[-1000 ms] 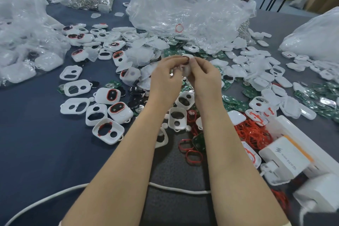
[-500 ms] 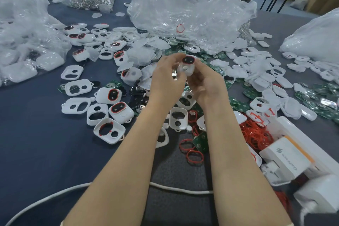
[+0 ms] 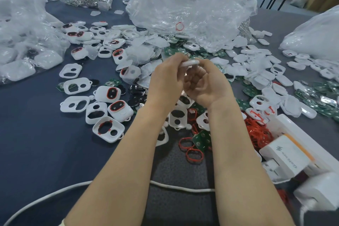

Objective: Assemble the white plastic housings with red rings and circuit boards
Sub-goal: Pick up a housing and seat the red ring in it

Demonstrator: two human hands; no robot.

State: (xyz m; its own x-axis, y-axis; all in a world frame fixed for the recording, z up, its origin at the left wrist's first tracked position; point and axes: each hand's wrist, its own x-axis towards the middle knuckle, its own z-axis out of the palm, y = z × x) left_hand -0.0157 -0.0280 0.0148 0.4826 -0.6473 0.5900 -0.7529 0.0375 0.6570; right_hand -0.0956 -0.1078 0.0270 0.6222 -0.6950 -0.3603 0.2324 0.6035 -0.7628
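The white plastic housing is held edge-on in the air between both hands, above the clutter in the middle of the surface, so its openings and whatever sits inside cannot be seen. The likely trouble, as I judge it: it is pinched only at its rim, and a squeeze to seat the parts could make the smooth shell twist or pop free. It would then drop among the loose housings beneath, where it would be hard to tell from unfinished ones. Uneven pressure could also leave a red ring pinched or a circuit board crooked inside; this angle shows neither.

The left hand, back toward the camera, has its fingers curled over the housing's left end and grips it. The right hand, palm turned up, has its fingers curled, the tips closing on the right end. Spare red rings and a green circuit board lie just beneath the wrists; a white cable crosses the surface nearer the body
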